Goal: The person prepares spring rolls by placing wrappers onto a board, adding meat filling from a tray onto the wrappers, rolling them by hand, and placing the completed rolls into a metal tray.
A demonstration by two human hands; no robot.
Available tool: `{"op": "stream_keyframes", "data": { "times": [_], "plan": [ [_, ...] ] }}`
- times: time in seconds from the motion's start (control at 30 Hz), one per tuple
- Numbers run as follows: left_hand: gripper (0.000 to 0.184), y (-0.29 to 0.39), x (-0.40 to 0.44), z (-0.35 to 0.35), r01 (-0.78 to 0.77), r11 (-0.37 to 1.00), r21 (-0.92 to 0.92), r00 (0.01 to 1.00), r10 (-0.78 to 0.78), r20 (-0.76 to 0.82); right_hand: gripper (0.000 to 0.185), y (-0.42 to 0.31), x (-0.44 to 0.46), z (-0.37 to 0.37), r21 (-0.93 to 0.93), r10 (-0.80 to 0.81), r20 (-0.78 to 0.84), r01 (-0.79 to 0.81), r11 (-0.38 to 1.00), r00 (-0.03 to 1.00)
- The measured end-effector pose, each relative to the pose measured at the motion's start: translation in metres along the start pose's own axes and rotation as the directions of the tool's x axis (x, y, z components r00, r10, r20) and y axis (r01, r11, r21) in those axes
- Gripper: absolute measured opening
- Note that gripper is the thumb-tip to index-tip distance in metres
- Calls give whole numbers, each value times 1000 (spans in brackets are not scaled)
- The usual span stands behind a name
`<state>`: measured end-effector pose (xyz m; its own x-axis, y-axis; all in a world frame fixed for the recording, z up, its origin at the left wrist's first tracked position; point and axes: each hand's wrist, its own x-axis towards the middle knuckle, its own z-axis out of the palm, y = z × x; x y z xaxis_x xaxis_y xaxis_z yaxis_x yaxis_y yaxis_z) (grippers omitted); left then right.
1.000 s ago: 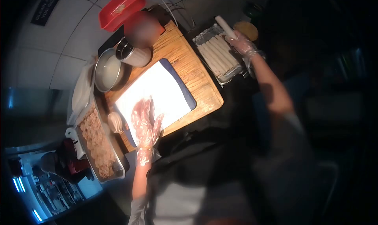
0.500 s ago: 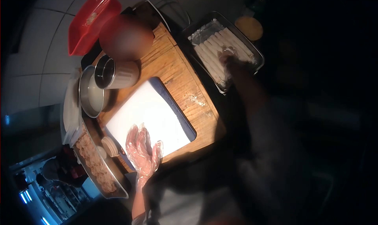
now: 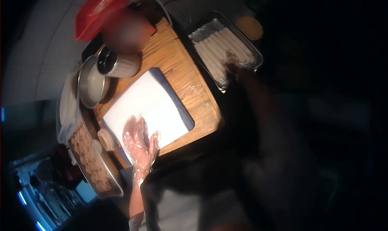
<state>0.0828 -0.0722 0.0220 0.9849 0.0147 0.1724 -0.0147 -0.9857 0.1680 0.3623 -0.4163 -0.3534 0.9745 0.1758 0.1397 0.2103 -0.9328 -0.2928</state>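
In a clear plastic glove, my left hand [image 3: 139,144] lies over the near part of a white cutting board [image 3: 155,103] with a dark blue edge. Its fingers are stretched out and it holds nothing. My right hand [image 3: 233,63] is in shadow at the near side of a metal tray [image 3: 258,55]. Pale rolls [image 3: 218,49] lie side by side in that tray, several of them. The fingers are too dark and blurred to show whether they grip anything.
Left of the board, a long metal tray holds pinkish minced filling [image 3: 91,160]. A stack of round pale discs [image 3: 106,140] stands beside it. Farther back are a metal bowl with whitish liquid [image 3: 93,85], a metal cup [image 3: 119,64], and a red basin [image 3: 95,16]. The wooden table [image 3: 194,89] ends at right.
The whole view has shifted slightly, so things appear higher and farther left. My right hand has drawn back a little toward the tray's near edge. My left hand stays on the board.
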Motion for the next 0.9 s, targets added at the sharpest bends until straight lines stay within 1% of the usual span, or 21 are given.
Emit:
{"op": "stream_keyframes", "data": {
  "times": [0.03,0.07,0.1,0.17,0.2,0.23,0.27,0.3,0.33,0.37,0.43,0.5,0.57,0.6,0.63,0.7,0.73,0.77,0.83,0.87,0.9],
  "plan": [
    [57,-1,-2,1,4,1000,-10,1000,-4,-2,48,-8,-2,-5,21,12,52,-13,1000,999],
    [56,-2,-2,3,9,1000,-19,1000,-9,-8,50,-12,3,-15,-37,11,179,-4,999,984],
    [55,-7,-3,3,25,999,-22,999,-25,-21,52,-18,18,-31,-112,-12,333,52,992,943],
    [54,-14,-8,8,8,999,-41,997,-12,-76,57,-26,50,-62,-266,-57,591,261,928,805],
    [55,-17,-9,11,-7,998,-56,994,1,-111,59,-34,68,-82,-298,-89,657,366,881,749],
    [56,-19,-11,12,-27,997,-71,989,16,-148,50,-14,78,-69,-235,-156,434,279,931,887],
    [57,-20,-14,12,-6,997,-72,987,-6,-159,55,-1,84,-73,-60,-224,200,240,969,954],
    [57,-20,-16,12,9,997,-77,985,-22,-170,62,7,99,-68,398,-61,-11,60,915,998],
    [57,-21,-18,12,17,996,-87,983,-32,-180,69,-27,101,-112,607,102,100,-142,782,990],
    [57,-23,-18,11,19,993,-113,986,-38,-164,68,-54,97,-149,675,58,-12,-34,737,998],
    [58,-30,-20,17,-26,977,-213,971,-26,-238,59,-151,47,-261,550,4,-42,19,835,999],
    [53,-33,-26,13,-120,940,-319,947,12,-320,52,-182,30,-271,750,-33,-231,200,631,972],
    [49,-40,-30,-3,-234,867,-440,928,65,-367,46,-220,-2,-292,693,-207,-239,317,647,949],
    [39,-42,-30,-28,-290,878,-381,896,109,-431,46,-247,-31,-311,580,-310,-269,410,704,912],
    [35,-53,-29,-51,-312,906,-287,880,162,-446,45,-268,-59,-326,455,-405,-282,493,741,869],
    [28,-91,-20,-90,-349,932,-97,850,271,-451,45,-282,-87,-327,444,-532,-288,603,663,796],
    [23,-117,-12,-104,-283,953,-105,847,197,-494,45,-280,-94,-322,372,-560,-282,627,684,779],
    [19,-147,-2,-118,-218,969,-117,836,124,-534,45,-278,-100,-316,382,-517,-261,579,720,815],
    [17,-203,22,-140,72,962,-263,802,-213,-559,46,-273,-104,-301,393,-422,-219,476,787,880],
    [17,-241,36,-148,100,956,-277,797,-244,-553,47,-270,-101,-294,496,-385,-284,478,725,878],
    [17,-279,51,-151,129,947,-293,792,-277,-545,47,-269,-100,-293,475,-376,-274,464,747,885]
  ]
}}
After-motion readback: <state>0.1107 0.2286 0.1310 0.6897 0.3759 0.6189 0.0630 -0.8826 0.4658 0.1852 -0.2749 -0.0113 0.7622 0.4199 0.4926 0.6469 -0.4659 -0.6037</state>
